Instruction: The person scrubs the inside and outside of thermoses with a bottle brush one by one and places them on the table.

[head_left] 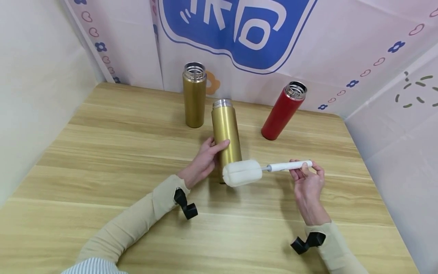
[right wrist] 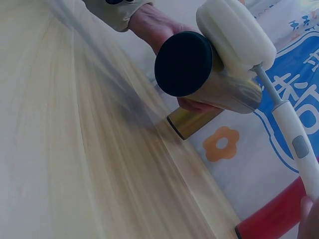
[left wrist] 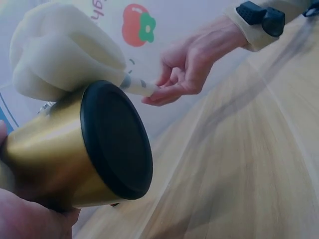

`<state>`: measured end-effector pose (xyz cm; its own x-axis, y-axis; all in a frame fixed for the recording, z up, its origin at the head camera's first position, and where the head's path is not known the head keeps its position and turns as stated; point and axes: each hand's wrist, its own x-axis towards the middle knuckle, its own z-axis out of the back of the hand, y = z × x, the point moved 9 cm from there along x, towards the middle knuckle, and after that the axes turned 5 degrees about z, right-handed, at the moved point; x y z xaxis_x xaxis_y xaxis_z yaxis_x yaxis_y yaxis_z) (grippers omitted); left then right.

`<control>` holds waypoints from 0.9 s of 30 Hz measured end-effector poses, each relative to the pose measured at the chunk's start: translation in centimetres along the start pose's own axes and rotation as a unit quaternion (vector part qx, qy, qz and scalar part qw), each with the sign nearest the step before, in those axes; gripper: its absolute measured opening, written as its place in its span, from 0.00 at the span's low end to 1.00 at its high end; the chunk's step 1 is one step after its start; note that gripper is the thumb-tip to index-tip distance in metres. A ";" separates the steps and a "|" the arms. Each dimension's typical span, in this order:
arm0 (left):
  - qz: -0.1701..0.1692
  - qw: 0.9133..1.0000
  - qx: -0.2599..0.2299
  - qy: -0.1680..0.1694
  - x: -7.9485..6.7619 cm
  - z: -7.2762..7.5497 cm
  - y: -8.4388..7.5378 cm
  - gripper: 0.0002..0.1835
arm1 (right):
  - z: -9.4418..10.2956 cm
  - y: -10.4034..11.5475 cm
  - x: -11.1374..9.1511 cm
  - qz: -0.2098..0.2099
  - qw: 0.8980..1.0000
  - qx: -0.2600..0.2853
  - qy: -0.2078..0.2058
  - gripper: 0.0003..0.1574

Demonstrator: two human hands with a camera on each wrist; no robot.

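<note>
My left hand (head_left: pixel 202 163) grips a gold vacuum flask (head_left: pixel 226 123) around its body, thumb across the front. The flask is lidless, and its steel neck tilts toward the back; its black base (left wrist: pixel 119 142) faces the left wrist camera, lifted off the table. Between thumb and fingers, my right hand (head_left: pixel 309 187) holds a bottle brush (head_left: pixel 285 166) by its white handle. The brush's thick white sponge head (head_left: pixel 243 173) points left and overlaps the lower part of the gold flask in the head view, outside the flask.
A second gold flask (head_left: pixel 194 101) stands without a lid at the back of the wooden table (head_left: pixel 137 129). To the right stands a lidless red flask (head_left: pixel 281 114). Behind them hangs a printed white backdrop (head_left: pixel 342 49) along the table's far edge.
</note>
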<state>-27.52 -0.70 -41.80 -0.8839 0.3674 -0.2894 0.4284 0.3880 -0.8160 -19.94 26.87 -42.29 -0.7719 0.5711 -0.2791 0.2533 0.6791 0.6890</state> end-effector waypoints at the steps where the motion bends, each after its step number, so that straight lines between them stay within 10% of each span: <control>1: -0.003 1.000 -0.006 0.003 0.0 0.0 0.0 0.31 | 0.0 0.0 0.0 0.000 1.000 -0.001 0.001 0.10; 27: 0.010 0.999 0.018 0.037 -0.6 -1.0 0.0 0.25 | 0.3 -0.4 1.0 -0.016 0.999 -0.021 -0.019 0.09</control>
<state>-26.77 -0.12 -41.15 -0.8585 0.4364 -0.2692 0.4374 0.3493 -0.8287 -20.67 27.32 -43.06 -0.7565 0.5665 -0.3268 0.2033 0.6785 0.7059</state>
